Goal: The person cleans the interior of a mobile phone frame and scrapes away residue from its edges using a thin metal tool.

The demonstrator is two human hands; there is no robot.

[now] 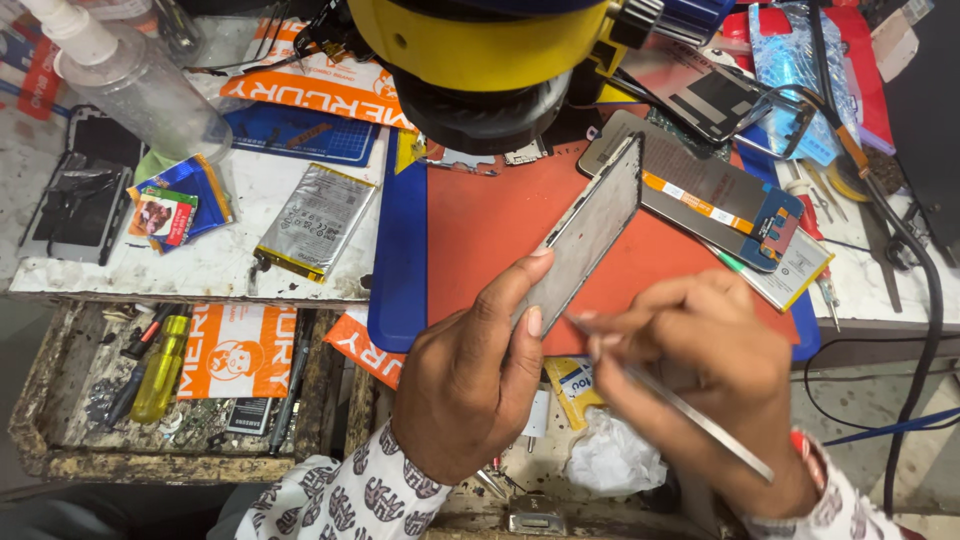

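My left hand (465,375) grips the near end of a grey phone frame (585,235), tilted up on edge over the orange mat (490,225). My right hand (720,375) holds thin metal tweezers (690,410), whose tip touches the frame's lower edge beside my left thumb. A phone display panel with an orange flex cable (710,195) lies on the mat just behind the frame.
A yellow microscope head (480,60) hangs over the mat's far side. A flat battery (315,220) and a spray bottle (130,80) sit on the white bench at left. Screwdrivers (160,365) lie in the lower tray. Black cables (920,300) run along the right.
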